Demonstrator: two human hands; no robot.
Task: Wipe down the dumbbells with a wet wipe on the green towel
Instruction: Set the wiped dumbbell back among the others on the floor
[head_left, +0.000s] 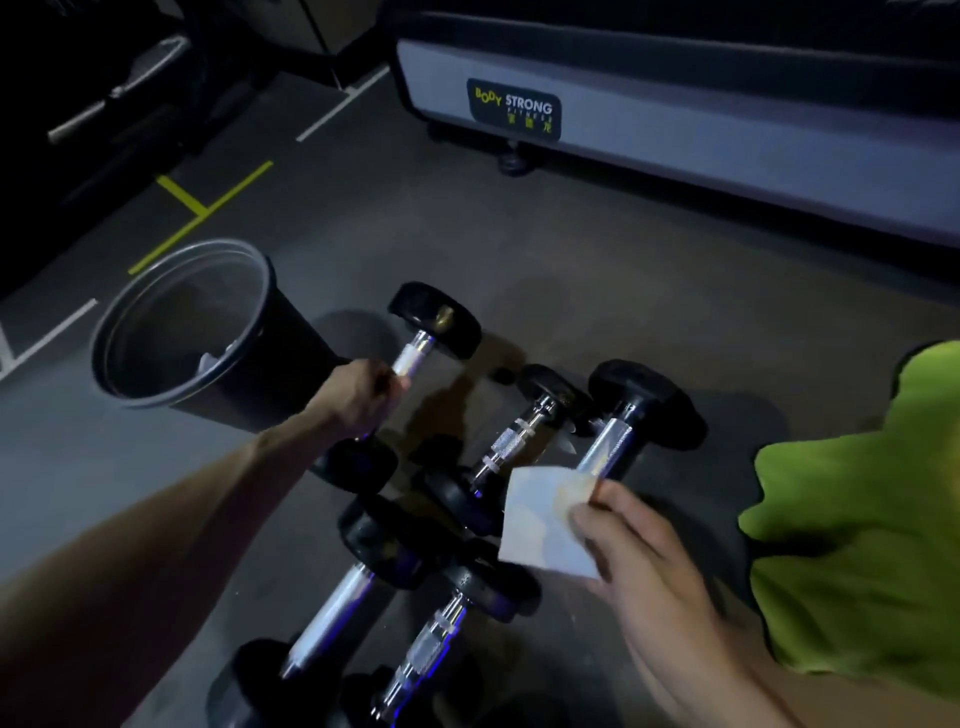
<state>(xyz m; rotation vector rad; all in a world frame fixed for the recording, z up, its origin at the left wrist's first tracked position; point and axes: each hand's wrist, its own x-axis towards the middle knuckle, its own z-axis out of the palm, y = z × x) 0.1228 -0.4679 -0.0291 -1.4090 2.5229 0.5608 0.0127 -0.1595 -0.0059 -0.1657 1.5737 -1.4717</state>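
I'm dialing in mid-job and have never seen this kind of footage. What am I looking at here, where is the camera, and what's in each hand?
There is no machine here: these are a person's two bare hands, filmed by one wide-angle camera worn on the head, looking forward and down at a dim gym floor.

The left hand grips the metal handle of one dumbbell, beside a black bin. The right hand pinches a pale wet wipe by its edge, above the other weights.

Four more dumbbells lie on the floor: two in the middle and two nearer the camera. The green towel is spread at the right; no dumbbell is on it yet. Behind stands a piece of gym equipment labelled Body Strong.
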